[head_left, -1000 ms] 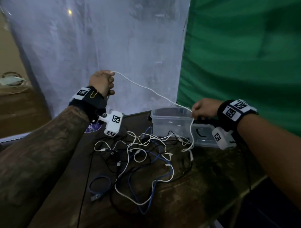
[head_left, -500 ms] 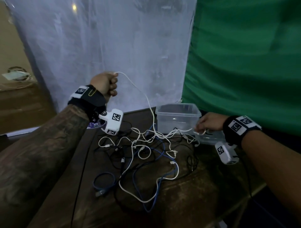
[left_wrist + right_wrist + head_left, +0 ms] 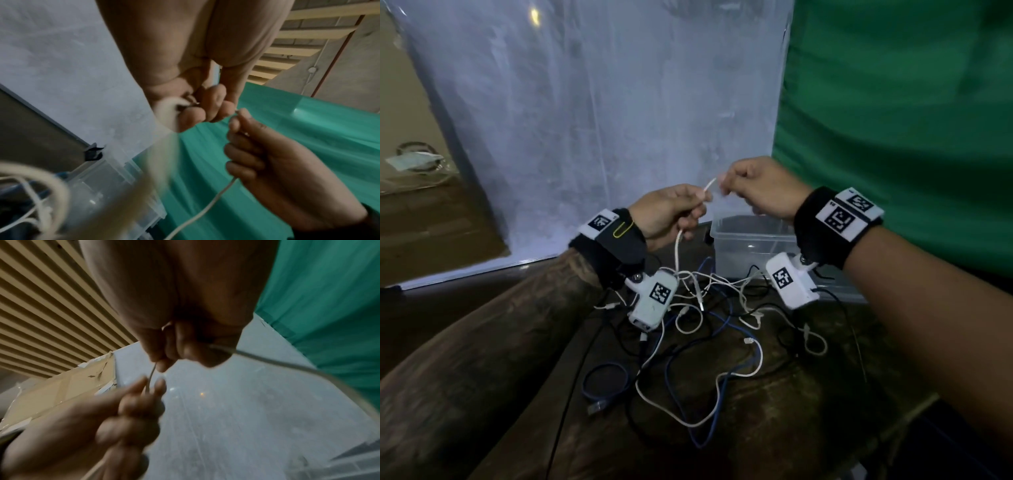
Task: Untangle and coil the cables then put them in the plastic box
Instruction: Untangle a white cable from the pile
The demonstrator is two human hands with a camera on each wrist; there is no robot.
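Both hands are raised above the table, close together, holding one thin white cable (image 3: 709, 186). My left hand (image 3: 674, 214) pinches it between thumb and curled fingers, and the cable (image 3: 677, 250) hangs down from that hand into the pile. My right hand (image 3: 750, 186) pinches the cable a short way along; in the left wrist view the right hand (image 3: 267, 154) grips the cable (image 3: 207, 209) as it trails down. A tangle of white, blue and black cables (image 3: 698, 329) lies on the dark wooden table (image 3: 774, 428). The clear plastic box (image 3: 750, 240) stands behind the tangle, under my right hand.
A blue cable loop with a plug (image 3: 606, 383) lies at the tangle's near left. A clear lid (image 3: 839, 284) rests right of the box. A white sheet (image 3: 602, 102) and green cloth (image 3: 893, 102) hang behind the table. The table's edge runs at the lower right.
My right hand rose from beside the box and came up to my left hand. My left hand moved right and lower. The long white span between them is now a very short one.
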